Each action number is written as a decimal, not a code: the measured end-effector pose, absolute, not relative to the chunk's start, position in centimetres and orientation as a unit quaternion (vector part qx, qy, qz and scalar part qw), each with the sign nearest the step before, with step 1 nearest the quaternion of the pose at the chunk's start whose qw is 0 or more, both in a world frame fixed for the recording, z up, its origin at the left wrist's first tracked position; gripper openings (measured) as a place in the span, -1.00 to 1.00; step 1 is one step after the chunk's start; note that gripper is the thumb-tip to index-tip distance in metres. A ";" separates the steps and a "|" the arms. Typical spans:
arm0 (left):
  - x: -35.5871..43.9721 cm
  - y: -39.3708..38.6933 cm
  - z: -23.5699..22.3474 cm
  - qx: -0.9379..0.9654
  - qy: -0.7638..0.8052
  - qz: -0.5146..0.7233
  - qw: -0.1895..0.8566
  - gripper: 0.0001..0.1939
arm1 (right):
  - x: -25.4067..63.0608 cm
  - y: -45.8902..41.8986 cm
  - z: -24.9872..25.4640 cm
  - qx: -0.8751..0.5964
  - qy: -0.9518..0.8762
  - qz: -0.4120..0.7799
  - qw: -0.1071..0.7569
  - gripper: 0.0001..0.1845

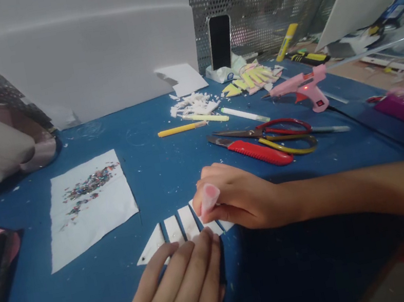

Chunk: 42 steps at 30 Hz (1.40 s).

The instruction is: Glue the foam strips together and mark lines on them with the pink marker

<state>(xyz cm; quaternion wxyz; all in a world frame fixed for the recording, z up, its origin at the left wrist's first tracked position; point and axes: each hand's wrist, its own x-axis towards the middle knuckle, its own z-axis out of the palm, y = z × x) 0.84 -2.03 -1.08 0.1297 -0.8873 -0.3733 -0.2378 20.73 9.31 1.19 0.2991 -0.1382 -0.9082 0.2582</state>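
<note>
Several white cut pieces (188, 222) lie in a row on the blue tabletop, with narrow gaps between them. The leftmost piece is pointed and bears a small dark dot near its tip. My left hand (175, 286) rests with fingers stretched out, fingertips on the lower edges of these pieces. Above their right end, my right hand (241, 196) is closed around a pale pen (209, 197) with a pink end. The pen's tip is hidden behind the fingers, so I cannot tell whether it touches a piece.
A white paper sheet (90, 207) with glittery bits lies to the left. Scissors (280, 132) and a red utility knife (260, 152) lie beyond my right hand. Farther back are a pink glue gun (302, 87), white scraps (196, 104), yellow pieces (252, 78) and a propped phone (221, 42).
</note>
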 end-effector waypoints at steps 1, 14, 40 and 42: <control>0.9 -2.0 -1.0 -0.887 -0.374 -0.236 0.132 -0.70 | 20.8 9.3 1.2 -0.141 -0.908 0.258 0.298 -0.68; 0.8 -2.2 -1.2 -0.877 -0.389 -0.246 0.139 -0.69 | 20.9 9.6 1.1 -0.168 -0.909 0.278 0.262 -0.72; 0.8 -2.3 -0.9 -0.878 -0.394 -0.236 0.133 -0.69 | 20.8 9.4 1.2 -0.162 -0.912 0.264 0.270 -0.75; 0.7 -2.2 -0.9 -0.880 -0.394 -0.232 0.129 -0.69 | 20.8 9.3 1.2 -0.168 -0.912 0.258 0.271 -0.74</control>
